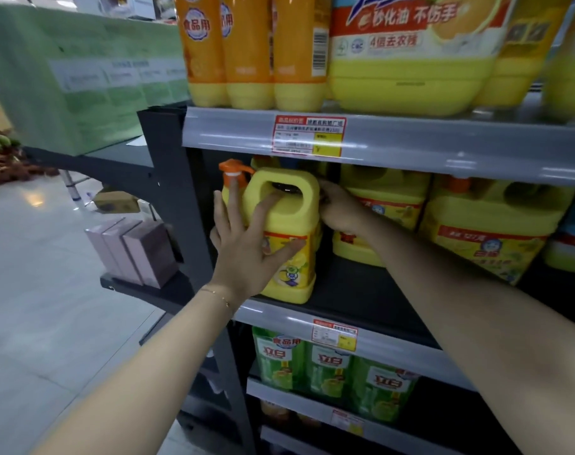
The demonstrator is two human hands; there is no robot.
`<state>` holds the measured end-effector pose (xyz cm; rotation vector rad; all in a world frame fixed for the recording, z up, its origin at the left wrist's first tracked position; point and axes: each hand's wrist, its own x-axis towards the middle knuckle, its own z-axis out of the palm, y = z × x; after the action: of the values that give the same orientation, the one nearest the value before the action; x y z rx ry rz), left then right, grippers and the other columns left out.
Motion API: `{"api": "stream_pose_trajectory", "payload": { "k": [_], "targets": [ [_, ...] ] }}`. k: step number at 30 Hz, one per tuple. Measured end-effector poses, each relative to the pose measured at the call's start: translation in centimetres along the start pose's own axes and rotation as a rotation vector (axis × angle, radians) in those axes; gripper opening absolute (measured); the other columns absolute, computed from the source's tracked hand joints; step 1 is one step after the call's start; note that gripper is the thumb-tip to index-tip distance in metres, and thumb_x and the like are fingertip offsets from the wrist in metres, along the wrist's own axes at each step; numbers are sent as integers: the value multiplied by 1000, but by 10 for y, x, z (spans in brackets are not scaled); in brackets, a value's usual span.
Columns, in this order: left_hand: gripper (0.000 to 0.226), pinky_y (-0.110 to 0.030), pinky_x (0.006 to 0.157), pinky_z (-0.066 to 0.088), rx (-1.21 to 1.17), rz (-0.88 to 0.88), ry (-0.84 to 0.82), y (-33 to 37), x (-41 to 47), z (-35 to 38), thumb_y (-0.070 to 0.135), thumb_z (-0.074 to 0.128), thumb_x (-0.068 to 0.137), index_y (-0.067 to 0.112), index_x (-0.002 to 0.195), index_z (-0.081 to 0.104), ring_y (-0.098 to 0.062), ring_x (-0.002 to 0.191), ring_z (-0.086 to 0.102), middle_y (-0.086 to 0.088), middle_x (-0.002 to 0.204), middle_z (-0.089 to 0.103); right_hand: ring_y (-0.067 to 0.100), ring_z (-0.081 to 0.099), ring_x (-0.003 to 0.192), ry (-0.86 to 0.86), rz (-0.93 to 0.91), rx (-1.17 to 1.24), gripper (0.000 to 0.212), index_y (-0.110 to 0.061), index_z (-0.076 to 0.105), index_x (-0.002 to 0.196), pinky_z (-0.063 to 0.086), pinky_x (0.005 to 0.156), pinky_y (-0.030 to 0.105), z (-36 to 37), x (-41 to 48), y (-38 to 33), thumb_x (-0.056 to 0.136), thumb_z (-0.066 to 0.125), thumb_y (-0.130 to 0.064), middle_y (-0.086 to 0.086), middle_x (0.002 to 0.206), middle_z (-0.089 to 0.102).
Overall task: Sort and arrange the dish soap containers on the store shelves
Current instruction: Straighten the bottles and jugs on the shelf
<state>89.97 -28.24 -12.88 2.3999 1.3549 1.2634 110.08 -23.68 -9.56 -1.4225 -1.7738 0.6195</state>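
Dish soap jug (296,221), yellow with an orange cap (235,170), stands at the left end of the middle shelf (361,297), near the front edge, with a gap between it and the next yellow jugs (388,205) to its right.

The left hand (246,247) lies flat against its front, fingers spread and straight, one reaching up to the neck under the cap and one at the handle hole; it presses rather than clasps. The right hand (340,210) is at the jug's upper right corner, but its fingers go behind the plastic, so I cannot tell whether they clasp it.

It looks full and so probably heavy, with stiff, smooth walls that may slip under a flat palm. The moulded handle (286,175) on top seems the surest place to hold, with the other hand under or against the base.

Its own label is too blurred to read. Green bottles (328,366) on the shelf below read "立白" and "食品用". Orange bottles (246,50) on the top shelf also carry "食品用", and the big jug (410,77) beside them shows "不伤手". The red and yellow price tag (309,136) is not legible.
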Motion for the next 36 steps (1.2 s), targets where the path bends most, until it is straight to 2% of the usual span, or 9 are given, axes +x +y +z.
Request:
{"api": "stream_pose_trajectory", "payload": {
  "k": [2,4,7,10,13,22,26,30,36],
  "targets": [
    [74,-51,111,2,-77,7,1,-2,1,3,76,54,71,52,136,28,-20,143,-27,18,155,-21,9,51,117,-8,-17,-3,54,-31,32,144,43,93,27,0,-4,3,94,54,-27,-6,135,51],
    [80,-53,112,0,-121,22,2,-6,3,5,74,60,66,49,136,31,-23,143,-27,16,156,-22,15,50,122,65,-33,16,50,-28,37,139,43,97,31,2,-10,6,93,56,-28,-4,134,53],
    [85,-50,111,-2,-145,54,24,-10,5,7,72,65,61,48,136,32,-27,144,-24,11,158,-19,1,56,100,193,-78,29,35,-27,47,122,41,76,12,2,-16,7,90,61,-24,-19,108,57],
    [88,-47,111,-3,-162,70,68,-10,5,11,72,69,59,44,135,36,-29,144,-22,5,159,-15,-19,50,85,261,-130,-38,40,-12,46,126,37,67,-2,7,-19,5,90,62,-17,-16,103,53],
    [95,-51,115,-5,-127,73,80,-10,7,13,72,76,53,39,135,40,-39,145,-13,-2,160,-13,-10,47,86,357,-157,-27,40,-3,42,127,32,70,-8,15,-26,11,92,59,-12,-10,104,47],
    [119,-67,110,18,-103,84,-69,-13,8,1,66,84,34,48,138,29,-39,144,-7,9,155,-28,11,44,113,561,-187,-71,54,-4,39,134,31,91,15,22,-56,15,93,52,-36,12,125,46],
    [129,-65,108,26,-76,87,-150,-19,9,-5,50,92,31,56,138,21,-43,142,-4,13,152,-35,12,52,117,471,-144,134,59,-9,34,136,42,97,25,25,-59,14,87,60,-29,6,127,53],
    [131,-69,106,23,-30,124,-168,-20,11,-6,47,93,34,55,139,16,-48,140,-1,24,149,-34,-8,54,108,418,-115,206,75,-10,25,138,44,90,11,22,-58,17,79,71,0,-8,121,53],
    [130,-67,109,18,-23,137,-139,-18,15,-1,46,94,32,49,139,19,-45,142,-1,27,150,-28,19,52,122,369,-241,0,72,-16,23,141,45,98,26,13,-91,12,85,69,-12,8,133,49]
  ]
}}
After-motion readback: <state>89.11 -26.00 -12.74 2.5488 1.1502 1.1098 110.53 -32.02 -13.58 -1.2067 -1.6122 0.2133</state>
